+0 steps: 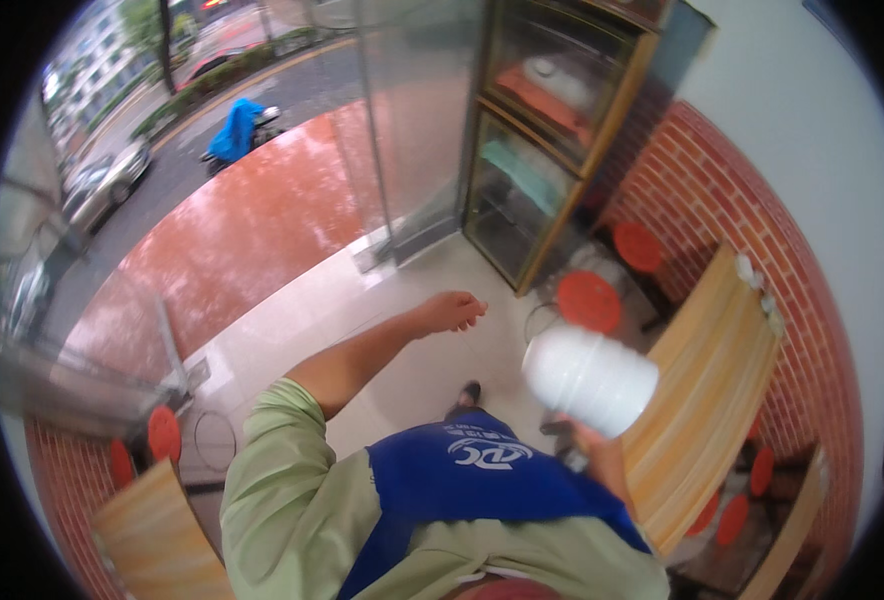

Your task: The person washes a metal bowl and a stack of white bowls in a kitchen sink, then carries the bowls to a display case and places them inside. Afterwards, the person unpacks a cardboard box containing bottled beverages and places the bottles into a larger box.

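Note:
A stack of white bowls [590, 380] lies tilted on its side in the air, right of centre, above the near edge of a wood-grain table. Beneath it, my right hand [599, 448] grips the stack from below; most of its fingers are hidden behind the bowls. My left hand [457, 312] is held out over the tiled floor, left of the stack and apart from it. Its fingers are loosely curled, and no object shows in it. I wear a blue apron [479, 480] over a light green shirt.
The wood-grain table [697, 390] runs along the brick-patterned wall at the right, with red stools [590, 301] around it. A glass-fronted cabinet [532, 202] stands ahead. Glass doors [419, 112] open onto red paving and a street. Another table [161, 532] is at lower left.

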The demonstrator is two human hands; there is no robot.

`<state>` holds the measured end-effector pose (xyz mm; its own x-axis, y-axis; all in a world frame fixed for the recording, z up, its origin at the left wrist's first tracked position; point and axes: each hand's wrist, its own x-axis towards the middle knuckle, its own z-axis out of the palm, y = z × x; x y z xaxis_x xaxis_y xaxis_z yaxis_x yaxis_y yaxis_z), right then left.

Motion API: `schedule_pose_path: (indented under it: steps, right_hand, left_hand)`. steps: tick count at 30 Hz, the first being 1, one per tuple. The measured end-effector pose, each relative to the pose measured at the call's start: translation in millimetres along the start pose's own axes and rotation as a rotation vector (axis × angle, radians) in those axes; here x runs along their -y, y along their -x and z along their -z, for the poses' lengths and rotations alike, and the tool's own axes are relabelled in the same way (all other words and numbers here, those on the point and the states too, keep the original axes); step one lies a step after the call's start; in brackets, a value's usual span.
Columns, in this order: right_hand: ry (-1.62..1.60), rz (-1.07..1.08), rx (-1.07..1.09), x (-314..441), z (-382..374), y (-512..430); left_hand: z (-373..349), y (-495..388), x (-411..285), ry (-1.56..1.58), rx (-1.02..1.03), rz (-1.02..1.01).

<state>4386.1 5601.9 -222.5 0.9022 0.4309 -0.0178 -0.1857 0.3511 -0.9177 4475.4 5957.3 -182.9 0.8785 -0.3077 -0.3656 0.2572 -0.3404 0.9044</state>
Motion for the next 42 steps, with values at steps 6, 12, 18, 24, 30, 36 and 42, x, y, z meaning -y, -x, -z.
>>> schedule_pose_path:
  steps: [6, 12, 18, 24, 30, 36, 42]
  right_hand:
    - [-0.040, 0.031, -0.128, -0.1, 42.3, -86.1]
    - [-0.530, 0.062, -0.199, -8.5, 34.9, -148.1]
    - [-0.797, 0.100, -0.255, -0.1, 36.0, -206.9]
    - [-0.999, 0.177, -0.260, -5.9, 8.7, -251.8]
    - [-0.660, 0.183, -0.416, -19.5, 0.8, -281.1]
    - [-0.659, 0.236, -0.525, -21.6, 7.6, -377.6]
    - [-0.701, 0.403, -0.296, 20.8, -11.2, -525.2]
  left_hand:
    - [52.2, -161.3, -64.1, -0.120, -0.048, -0.375]
    - [94.7, -285.0, -151.5, -0.284, -0.152, -0.426]
    - [112.3, -411.5, -207.9, -0.345, -0.332, -0.530]
    - [112.4, -428.7, -196.1, -0.200, -0.151, -0.707]
    - [164.2, -317.3, -166.1, -0.326, -0.034, -0.739]
    - [267.8, -170.5, -77.0, -0.475, -0.360, -0.597]
    - [339.9, -108.2, -46.1, -0.341, -0.497, -0.385]
